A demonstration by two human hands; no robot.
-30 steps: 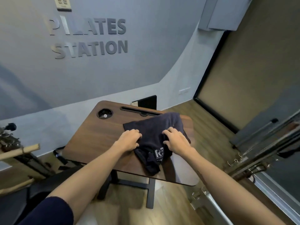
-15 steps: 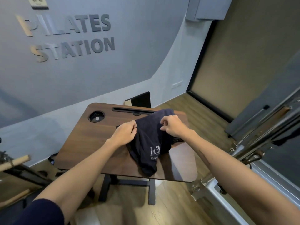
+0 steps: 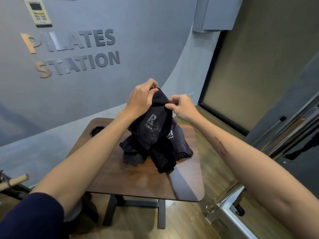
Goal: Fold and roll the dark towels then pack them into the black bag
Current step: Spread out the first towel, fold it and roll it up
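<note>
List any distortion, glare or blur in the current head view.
Head view: wide-angle lens bends the wall edge and stretches both forearms; soft glare on the wooden table near its front right corner; white print on the dark towel is smeared; left hand and right hand look fairly sharp; wall lettering readable.

Towel (image 3: pixel 156 131) mid-frame, top end up in my left hand (image 3: pixel 140 99) and right hand (image 3: pixel 183 107), lower end bunched on table (image 3: pixel 138 180). Cup hole (image 3: pixel 96 131) at table's upper-left corner. Wall lettering (image 3: pixel 72 52) upper left.
</note>
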